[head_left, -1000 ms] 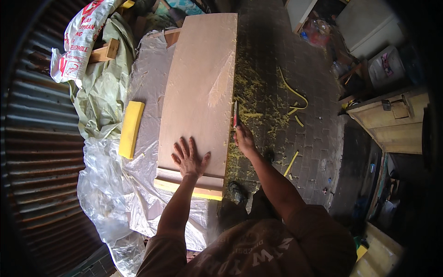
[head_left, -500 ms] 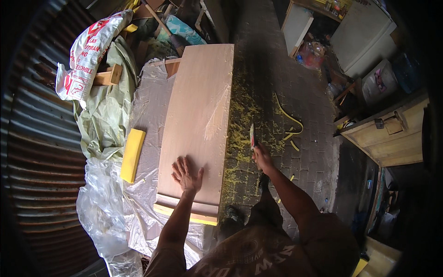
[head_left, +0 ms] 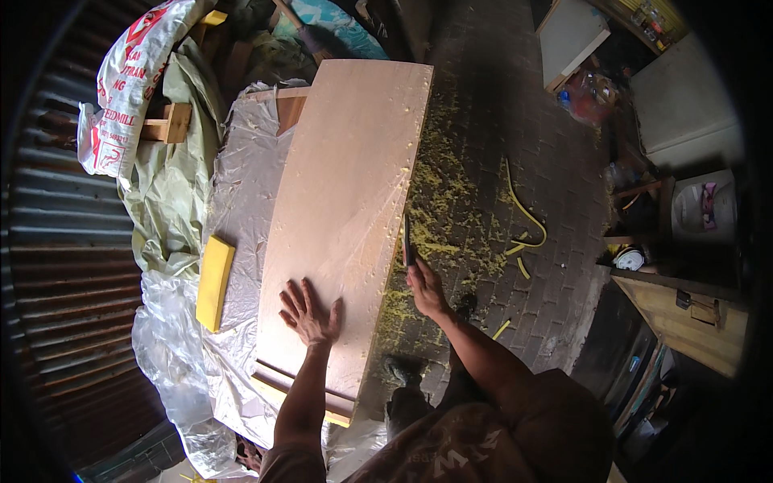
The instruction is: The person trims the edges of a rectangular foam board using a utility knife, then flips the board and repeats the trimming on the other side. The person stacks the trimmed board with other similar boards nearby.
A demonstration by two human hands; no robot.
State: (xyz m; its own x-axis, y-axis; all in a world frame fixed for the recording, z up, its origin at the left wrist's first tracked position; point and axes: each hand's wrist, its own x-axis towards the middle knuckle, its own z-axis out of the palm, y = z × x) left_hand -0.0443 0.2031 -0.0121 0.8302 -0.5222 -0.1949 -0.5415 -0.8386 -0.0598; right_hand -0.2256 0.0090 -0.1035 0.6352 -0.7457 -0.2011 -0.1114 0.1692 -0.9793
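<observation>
A long pale wooden board [head_left: 346, 177] lies in front of me over plastic sheeting, with a layer of yellow foam [head_left: 336, 419] showing under its near end. My left hand [head_left: 310, 315] lies flat on the near part of the board, fingers spread. In my right hand [head_left: 427, 290] is a knife [head_left: 408, 241], gripped by its handle. Its blade points away from me along the board's right edge; whether it touches that edge I cannot tell. Small yellow crumbs dot the board's right side.
A yellow foam block [head_left: 215, 283] rests on the plastic sheeting [head_left: 241, 161] to the left. Foam crumbs [head_left: 443, 193] and a curved yellow strip [head_left: 525, 211] are strewn over the paving at right. Corrugated metal [head_left: 64, 266] bounds the left; a wooden cabinet [head_left: 684, 310] stands at right.
My right hand has brought the knife left, from over the paving to the board's right edge. My left hand stays flat on the board. The whole view has shifted and tilted slightly.
</observation>
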